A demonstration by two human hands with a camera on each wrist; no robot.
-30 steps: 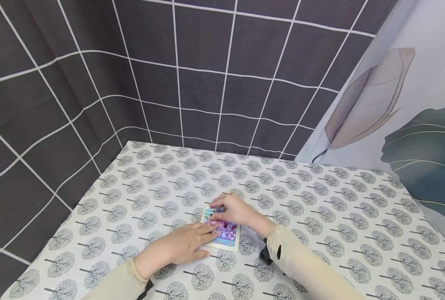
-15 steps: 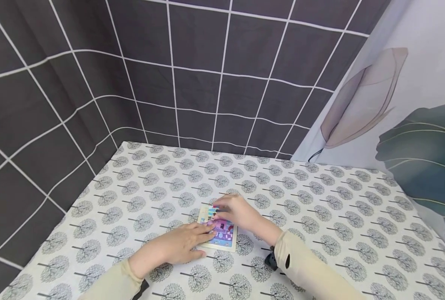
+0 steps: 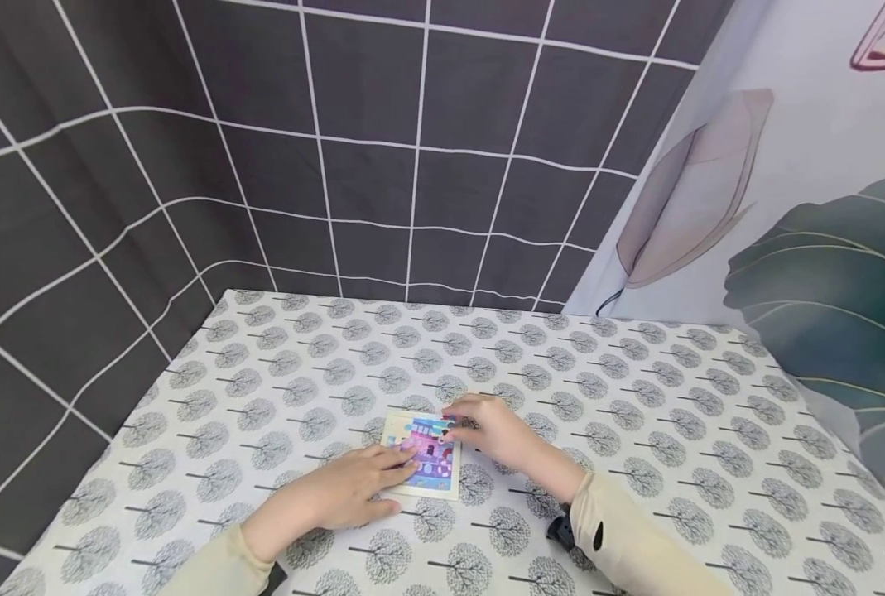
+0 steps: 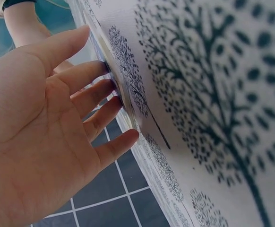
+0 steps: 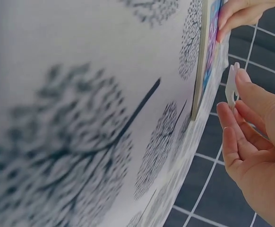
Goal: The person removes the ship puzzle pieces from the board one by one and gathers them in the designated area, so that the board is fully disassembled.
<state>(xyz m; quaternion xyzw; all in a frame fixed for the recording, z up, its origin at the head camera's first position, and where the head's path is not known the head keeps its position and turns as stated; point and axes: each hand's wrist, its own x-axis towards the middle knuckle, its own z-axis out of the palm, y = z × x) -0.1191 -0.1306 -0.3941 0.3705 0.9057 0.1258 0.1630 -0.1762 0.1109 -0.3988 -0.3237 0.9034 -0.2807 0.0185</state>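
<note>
A small jigsaw puzzle in a cream frame [image 3: 442, 495], with a pink, purple and blue picture [image 3: 436, 470], lies flat on the patterned cloth. My left hand [image 3: 343, 494] rests at its left side, fingers fairly straight and their tips on the picture. In the left wrist view, the palm of the left hand [image 4: 47, 113] faces the camera and holds nothing. At the puzzle's upper right, my right hand [image 3: 496, 432] pinches a puzzle piece between thumb and fingers. The right wrist view shows that puzzle piece [image 5: 231, 87] edge-on, off the board; its printed side is hidden.
A white cloth with grey trees [image 3: 561, 389] covers the table. Behind it hangs a dark curtain with white grid lines [image 3: 367, 182], and at the right a pale leaf-printed curtain [image 3: 710, 199]. Bare cream backing [image 3: 397, 420] shows at the puzzle's upper left.
My right hand has moved from the puzzle's upper left towards its right edge, pinching the piece. More cream backing shows. The left hand stays on the puzzle; the head view has shifted slightly.
</note>
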